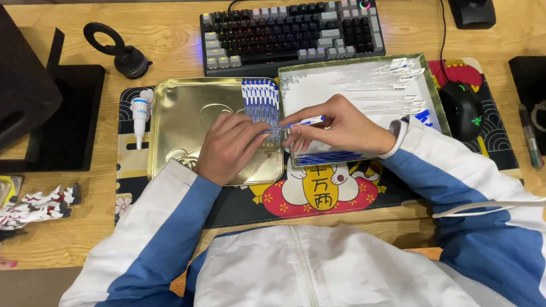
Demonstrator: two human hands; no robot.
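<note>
Both hands meet over the desk mat on one blue-and-white pen (298,123). My right hand (341,128) pinches the pen's capped end, and my left hand (230,146) grips its thin front end. Under my left hand lies a shallow gold metal tin (176,113) with a row of several assembled blue-and-white pens (260,98) at its right side. Beneath my right hand stands a white tray (318,85) holding several loose white pen caps (392,85) along the right. A stack of blue pen parts (327,157) lies at that tray's near edge.
A keyboard (290,31) sits behind the trays and a black mouse (462,109) to the right. A small white glue bottle (140,111) lies left of the tin, with a black ring stand (122,51) behind it. Crumpled wrappers (37,204) lie at the far left.
</note>
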